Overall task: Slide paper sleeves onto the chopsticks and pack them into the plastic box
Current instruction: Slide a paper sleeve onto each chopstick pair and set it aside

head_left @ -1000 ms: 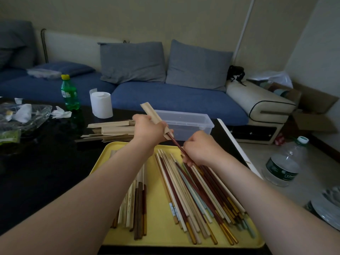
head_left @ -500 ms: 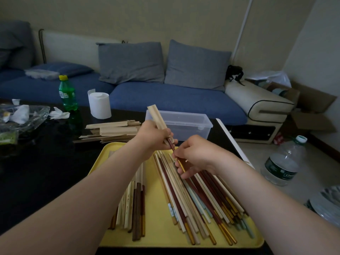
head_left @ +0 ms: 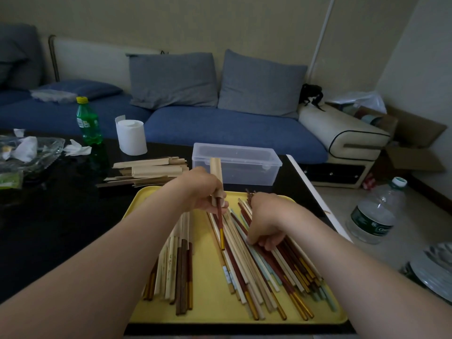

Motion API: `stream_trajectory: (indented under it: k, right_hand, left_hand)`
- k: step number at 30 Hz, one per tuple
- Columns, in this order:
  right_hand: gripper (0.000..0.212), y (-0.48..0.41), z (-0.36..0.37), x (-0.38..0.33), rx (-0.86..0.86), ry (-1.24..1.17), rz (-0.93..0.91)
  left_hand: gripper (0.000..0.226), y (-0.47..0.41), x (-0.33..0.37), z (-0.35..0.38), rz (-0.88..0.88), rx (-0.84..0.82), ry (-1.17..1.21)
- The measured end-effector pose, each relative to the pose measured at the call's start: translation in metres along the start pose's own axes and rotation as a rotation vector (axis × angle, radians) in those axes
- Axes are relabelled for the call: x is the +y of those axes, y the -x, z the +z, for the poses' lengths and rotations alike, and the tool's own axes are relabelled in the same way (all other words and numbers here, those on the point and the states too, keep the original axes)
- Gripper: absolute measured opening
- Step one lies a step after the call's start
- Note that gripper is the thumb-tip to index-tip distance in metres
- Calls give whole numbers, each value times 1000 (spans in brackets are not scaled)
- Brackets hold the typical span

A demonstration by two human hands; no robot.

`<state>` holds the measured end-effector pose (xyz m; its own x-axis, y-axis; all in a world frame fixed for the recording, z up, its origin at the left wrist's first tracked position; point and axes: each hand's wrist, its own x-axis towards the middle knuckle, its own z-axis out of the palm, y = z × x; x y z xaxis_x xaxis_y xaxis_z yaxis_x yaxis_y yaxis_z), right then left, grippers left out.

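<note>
Left hand (head_left: 204, 190) grips a paper sleeve (head_left: 216, 170) between curled fingers and thumb, held above the far end of the yellow tray (head_left: 210, 311). The sleeve stands nearly upright, and 1 dark red chopstick (head_left: 219, 216) projects from its lower end, its amber tip pointing down at the tray. Right hand (head_left: 266, 218) is palm down on the right-hand chopstick pile (head_left: 274, 270), its fingertips (head_left: 254, 241) curled onto the sticks; whether any stick is pinched cannot be told. The tray carries 2 groups of chopsticks: this mixed fan of red, pale, blue-green and amber-tipped sticks on the right, and a tidier left-hand row (head_left: 176, 272) lying parallel beside the left forearm. The clear plastic box (head_left: 236, 165) sits on the black table (head_left: 49, 228) just beyond the tray, behind the raised sleeve. A stack of spare sleeves (head_left: 151, 170) lies left of the box. Further back on the table stand a paper roll (head_left: 131, 137) and a green bottle (head_left: 89, 123). A blue sofa (head_left: 220, 128) lies behind.
</note>
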<state>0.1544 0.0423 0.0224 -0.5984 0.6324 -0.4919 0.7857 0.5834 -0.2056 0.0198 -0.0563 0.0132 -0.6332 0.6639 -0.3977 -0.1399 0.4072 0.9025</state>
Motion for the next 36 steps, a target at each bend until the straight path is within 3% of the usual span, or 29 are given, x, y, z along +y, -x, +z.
stream_trajectory:
  k: [5,9,11,16,20,25,33,36]
  right_hand:
    - [36,3,0,-3,9,8,-15]
    - [24,8,-9,-2,212,-122,-132]
    - [29,11,-13,-2,286,-217,-207]
    - [21,25,-17,-5,-10,-251,-300]
    - [18,21,-16,-5,-85,-161,-277]
    - [16,18,-16,-3,-13,-198,-263]
    - [11,10,-8,1,142,-631,-305]
    - [15,10,-13,2,140,-658,-296]
  left_hand:
    - [25,1,-1,-2,-11,-50,-2]
    - [33,-2,-2,-6,29,-18,65]
    - [35,-3,-2,-7,67,17,98]
    - [36,-5,0,-11,149,66,174]
    - [39,-5,1,-10,182,85,194]
    - [42,-1,1,-9,171,24,218]
    - [29,3,1,-8,133,-160,160]
    - [29,5,3,-6,136,-142,164]
